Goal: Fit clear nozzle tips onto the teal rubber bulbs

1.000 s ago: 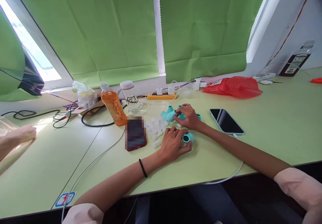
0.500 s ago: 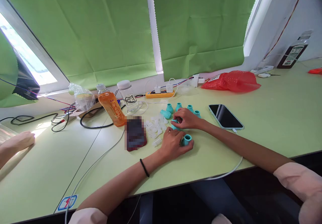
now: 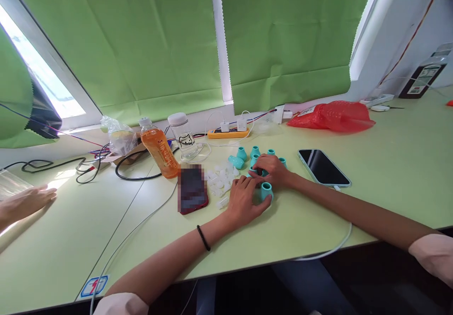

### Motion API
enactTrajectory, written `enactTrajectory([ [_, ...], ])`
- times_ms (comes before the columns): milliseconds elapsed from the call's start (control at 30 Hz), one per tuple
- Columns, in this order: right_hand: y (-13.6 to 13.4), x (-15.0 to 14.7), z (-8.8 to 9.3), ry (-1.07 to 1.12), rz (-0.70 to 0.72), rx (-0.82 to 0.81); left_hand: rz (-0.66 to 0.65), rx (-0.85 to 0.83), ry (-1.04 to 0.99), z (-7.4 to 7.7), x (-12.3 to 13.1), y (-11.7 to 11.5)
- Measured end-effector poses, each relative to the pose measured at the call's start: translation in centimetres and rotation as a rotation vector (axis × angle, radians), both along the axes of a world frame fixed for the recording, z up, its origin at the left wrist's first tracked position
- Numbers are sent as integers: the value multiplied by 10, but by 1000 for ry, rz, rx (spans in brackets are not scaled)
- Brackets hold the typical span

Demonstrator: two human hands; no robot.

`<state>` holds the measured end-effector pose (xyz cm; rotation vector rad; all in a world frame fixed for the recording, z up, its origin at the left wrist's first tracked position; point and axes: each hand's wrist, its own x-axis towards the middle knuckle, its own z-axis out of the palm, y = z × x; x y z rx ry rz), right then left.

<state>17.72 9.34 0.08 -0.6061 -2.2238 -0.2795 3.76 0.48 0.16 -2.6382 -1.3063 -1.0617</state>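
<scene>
My left hand (image 3: pixel 244 199) rests on the table, its thumb and fingers curled around a small teal vase-shaped piece (image 3: pixel 266 187) with its round opening facing up. Just beyond it, my right hand (image 3: pixel 274 169) has its fingers bent down over another teal piece (image 3: pixel 252 170), partly covered by the fingertips. Several more teal pieces stand close by, such as an upright one (image 3: pixel 241 153) behind and one on its side (image 3: pixel 236 162). Left of my hands lies a loose pile of small translucent white plastic parts (image 3: pixel 220 180).
A blurred dark phone (image 3: pixel 193 190) lies left of the pile, another phone (image 3: pixel 323 167) with a cable at right. Behind stand an orange drink bottle (image 3: pixel 160 152), a clear bottle (image 3: pixel 184 138) and a power strip (image 3: pixel 228 133). A red plastic bag (image 3: pixel 332 116) lies behind; another person's hand (image 3: pixel 28 204) is far left.
My right hand has shifted slightly from one teal piece toward the others; more pieces show beside its fingers. My left hand keeps its piece. The view has swung a little left.
</scene>
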Motion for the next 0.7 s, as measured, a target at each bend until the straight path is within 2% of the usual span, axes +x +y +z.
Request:
enactTrajectory([
  [100, -7, 0, -1, 27, 56, 8, -79, 71, 49, 5, -10, -2],
  [200, -13, -2, 0, 20, 7, -7, -131, 189, 161, 10, -32, -5],
  [300, -16, -2, 2, -5, -80, -8, -13, 281, 241, 11, -57, -8],
  [400, -14, 3, 9, 43, -128, 1, 111, 280, 284, 7, -72, -9],
  [500, -18, 10, 24, 171, -146, 13, 117, 258, 313, 3, -75, -10],
  [600, -38, 10, 34, 224, -99, 78, -30, 361, 270, 2, -69, -18],
  [700, -69, -3, 27, 18, 115, 143, -359, 547, 285, 4, -59, -30],
])
